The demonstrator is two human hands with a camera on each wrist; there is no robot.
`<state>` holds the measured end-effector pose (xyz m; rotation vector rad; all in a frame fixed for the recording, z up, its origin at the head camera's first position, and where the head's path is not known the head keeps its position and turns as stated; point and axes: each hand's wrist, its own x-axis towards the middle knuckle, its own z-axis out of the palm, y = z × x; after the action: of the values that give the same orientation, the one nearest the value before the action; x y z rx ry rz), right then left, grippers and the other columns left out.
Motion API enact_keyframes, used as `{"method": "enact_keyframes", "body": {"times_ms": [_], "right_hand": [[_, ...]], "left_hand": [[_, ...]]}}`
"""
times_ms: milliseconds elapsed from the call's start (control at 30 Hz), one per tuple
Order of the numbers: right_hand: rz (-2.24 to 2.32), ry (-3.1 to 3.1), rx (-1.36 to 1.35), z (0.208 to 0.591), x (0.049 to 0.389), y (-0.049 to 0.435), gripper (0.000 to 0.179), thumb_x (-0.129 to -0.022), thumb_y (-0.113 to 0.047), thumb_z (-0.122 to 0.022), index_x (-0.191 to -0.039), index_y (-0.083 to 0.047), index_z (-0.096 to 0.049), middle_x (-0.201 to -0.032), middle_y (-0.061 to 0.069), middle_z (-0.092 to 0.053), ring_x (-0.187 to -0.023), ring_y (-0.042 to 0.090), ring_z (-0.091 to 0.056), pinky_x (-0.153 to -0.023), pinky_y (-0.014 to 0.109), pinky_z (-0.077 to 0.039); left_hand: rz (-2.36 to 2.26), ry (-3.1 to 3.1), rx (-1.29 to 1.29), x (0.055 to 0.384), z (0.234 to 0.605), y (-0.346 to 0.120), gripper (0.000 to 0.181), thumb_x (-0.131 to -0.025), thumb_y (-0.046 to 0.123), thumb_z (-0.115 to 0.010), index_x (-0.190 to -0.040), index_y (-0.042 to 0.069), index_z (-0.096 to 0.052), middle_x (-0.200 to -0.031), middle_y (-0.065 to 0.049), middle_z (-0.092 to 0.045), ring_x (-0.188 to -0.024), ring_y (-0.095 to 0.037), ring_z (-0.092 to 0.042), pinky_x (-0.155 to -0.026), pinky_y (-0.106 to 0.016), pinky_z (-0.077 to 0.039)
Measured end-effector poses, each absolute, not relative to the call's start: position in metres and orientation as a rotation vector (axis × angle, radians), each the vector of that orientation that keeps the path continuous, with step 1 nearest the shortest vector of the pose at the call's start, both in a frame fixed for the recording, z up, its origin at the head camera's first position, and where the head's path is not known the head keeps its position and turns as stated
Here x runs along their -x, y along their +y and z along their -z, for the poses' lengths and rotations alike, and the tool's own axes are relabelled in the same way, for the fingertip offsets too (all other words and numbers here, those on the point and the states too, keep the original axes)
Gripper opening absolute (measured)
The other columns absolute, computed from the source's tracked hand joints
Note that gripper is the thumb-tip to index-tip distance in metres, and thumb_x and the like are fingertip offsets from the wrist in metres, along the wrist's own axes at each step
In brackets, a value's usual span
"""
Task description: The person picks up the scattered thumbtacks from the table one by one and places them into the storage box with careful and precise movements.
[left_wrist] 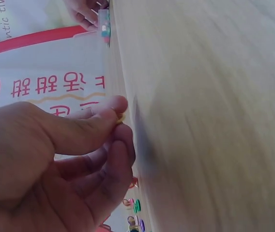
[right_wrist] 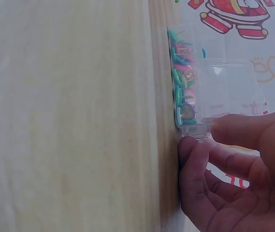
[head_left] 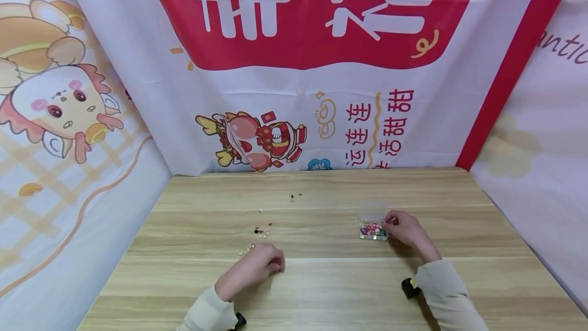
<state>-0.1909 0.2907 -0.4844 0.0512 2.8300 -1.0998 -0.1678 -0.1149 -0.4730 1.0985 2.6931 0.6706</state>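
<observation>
In the left wrist view, my left hand (head_left: pixel 258 263) pinches a small yellow thumbtack (left_wrist: pixel 121 118) between thumb and fingertip, low over the wooden table. Most of that tack is hidden by the fingers. My right hand (head_left: pixel 405 227) holds the side of a small clear plastic box (head_left: pixel 385 238), thumb on one face and fingers on the other. The box stands on the table with its clear lid (right_wrist: pixel 229 79) raised. Inside lie many colourful thumbtacks (right_wrist: pixel 183 79), in green, pink and blue among others.
Several loose thumbtacks (head_left: pixel 262 232) lie scattered beyond my left hand, with a few more tacks (head_left: pixel 292 197) farther back. The wooden table (head_left: pixel 340 290) ends at a printed cloth backdrop (head_left: pixel 285 80), and patterned cloths hang at both sides.
</observation>
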Motion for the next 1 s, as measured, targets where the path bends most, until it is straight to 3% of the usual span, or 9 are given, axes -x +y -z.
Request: {"method": "enact_keyframes", "body": {"times_ms": [367,633,1000], "right_hand": [[1.088,2.821,-0.067,0.485,0.192,0.290,0.014,-0.095,-0.015,-0.062,-0.097,-0.001,-0.064,-0.085,0.010,-0.067,-0.070,0.018,-0.060,-0.065,0.029,-0.045],[1.091,2.820,-0.071,0.484,0.191,0.291,0.014,-0.095,-0.015,-0.062,-0.097,-0.001,-0.064,-0.085,0.011,-0.067,-0.071,0.018,-0.059,-0.064,0.029,-0.045],[1.089,2.807,-0.076,0.483,0.191,0.292,0.015,-0.096,-0.015,-0.062,-0.099,-0.001,-0.064,-0.087,0.011,-0.066,-0.072,0.018,-0.059,-0.064,0.030,-0.046]], "left_hand": [[-0.820,2.566,-1.063,0.167,0.475,-0.103,0.006,-0.091,0.011,-0.067,-0.086,0.011,-0.067,-0.071,0.005,-0.062,-0.063,0.005,-0.047,-0.062,-0.016,-0.046],[-0.852,2.538,-1.070,0.164,0.477,-0.090,0.008,-0.095,0.012,-0.064,-0.087,0.013,-0.065,-0.069,0.008,-0.060,-0.061,0.006,-0.047,-0.059,-0.015,-0.045],[-0.986,2.446,-0.954,0.162,0.475,-0.070,0.005,-0.091,0.010,-0.068,-0.089,0.005,-0.067,-0.074,0.005,-0.063,-0.064,0.004,-0.052,-0.063,-0.015,-0.049]]}}
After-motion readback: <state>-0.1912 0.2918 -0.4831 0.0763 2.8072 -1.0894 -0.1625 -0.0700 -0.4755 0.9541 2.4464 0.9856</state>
